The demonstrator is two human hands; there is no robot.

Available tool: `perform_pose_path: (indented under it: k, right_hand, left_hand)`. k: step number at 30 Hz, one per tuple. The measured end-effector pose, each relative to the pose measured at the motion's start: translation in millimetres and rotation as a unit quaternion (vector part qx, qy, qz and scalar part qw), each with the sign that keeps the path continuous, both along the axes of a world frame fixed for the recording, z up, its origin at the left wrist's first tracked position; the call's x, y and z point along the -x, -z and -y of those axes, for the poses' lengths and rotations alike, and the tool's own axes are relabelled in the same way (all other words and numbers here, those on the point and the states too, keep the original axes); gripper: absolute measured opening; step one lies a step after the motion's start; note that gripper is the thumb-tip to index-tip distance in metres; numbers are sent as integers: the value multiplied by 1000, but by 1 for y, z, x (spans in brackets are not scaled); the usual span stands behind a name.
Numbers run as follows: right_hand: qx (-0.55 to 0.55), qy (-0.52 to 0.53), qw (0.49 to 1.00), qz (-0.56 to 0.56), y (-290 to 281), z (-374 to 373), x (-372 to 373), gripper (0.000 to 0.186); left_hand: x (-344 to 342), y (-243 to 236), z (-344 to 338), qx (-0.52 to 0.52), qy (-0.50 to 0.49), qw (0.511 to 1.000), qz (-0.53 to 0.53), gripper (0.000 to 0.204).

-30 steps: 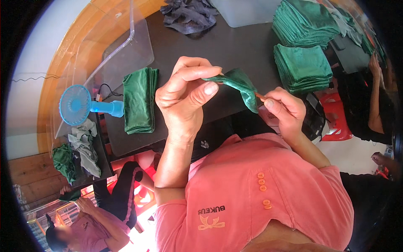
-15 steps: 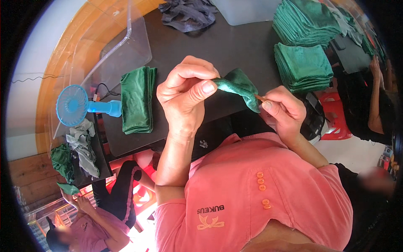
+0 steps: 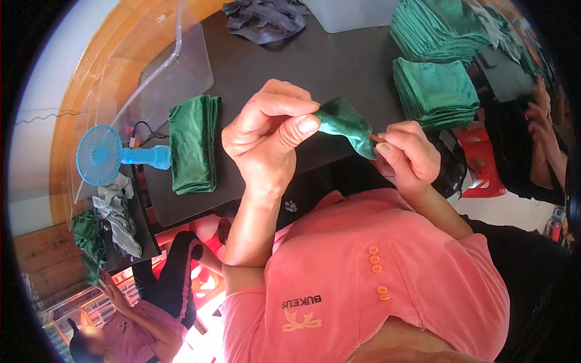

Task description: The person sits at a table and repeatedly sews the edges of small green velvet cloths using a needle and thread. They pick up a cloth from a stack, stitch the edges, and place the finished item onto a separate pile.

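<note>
In front of my chest, above the edge of the dark table, a small piece of green velvet fabric [image 3: 345, 121] is stretched between my hands. My left hand [image 3: 266, 136] pinches its left end between thumb and fingers. My right hand [image 3: 413, 157] is closed on a thin brown stick [image 3: 376, 138], whose tip meets the fabric's right end. Whether the tip goes inside the fabric I cannot tell.
Folded green velvet stands in stacks at the far right [image 3: 437, 91] and left [image 3: 193, 145]. A blue fan [image 3: 100, 155] is at the left. Dark sheer fabric [image 3: 265, 19] and a translucent bin [image 3: 348, 13] lie at the back. Co-workers sit lower left [image 3: 136, 323] and right.
More of the velvet's broad face shows between my hands, and less of the brown stick. My hands have barely moved. The lower-left co-worker's green piece has shifted up towards the cloth heap.
</note>
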State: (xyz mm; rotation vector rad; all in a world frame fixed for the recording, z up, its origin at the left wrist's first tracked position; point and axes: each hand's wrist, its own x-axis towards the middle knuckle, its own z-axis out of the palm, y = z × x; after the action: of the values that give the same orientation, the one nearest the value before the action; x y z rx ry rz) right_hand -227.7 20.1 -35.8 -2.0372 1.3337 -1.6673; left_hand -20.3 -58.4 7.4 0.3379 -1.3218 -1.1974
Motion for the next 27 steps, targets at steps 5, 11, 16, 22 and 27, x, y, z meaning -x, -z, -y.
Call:
perform_pose_path:
  k: [5, 11, 16, 22, 27]
  right_hand:
    - [-176, -102, 956, 210, 4, -8, -7, 11]
    - [-445, -242, 720, 474, 6, -14, -9, 14]
    - [-408, -149, 841, 322, -2, -14, -4, 13]
    - [-203, -84, 968, 118, -4, -15, 3, 11]
    - [-102, -58, 992, 48, -4, -14, 7, 7]
  left_hand:
    - [11, 4, -3, -34, -2, 999, -40, 22]
    - [13, 8, -6, -67, 10, 996, -62, 22]
    - [15, 7, -13, -144, 7, 985, -96, 18]
    - [11, 4, -12, -132, 18, 986, -99, 17]
    - [9, 8, -11, -107, 16, 991, -81, 17]
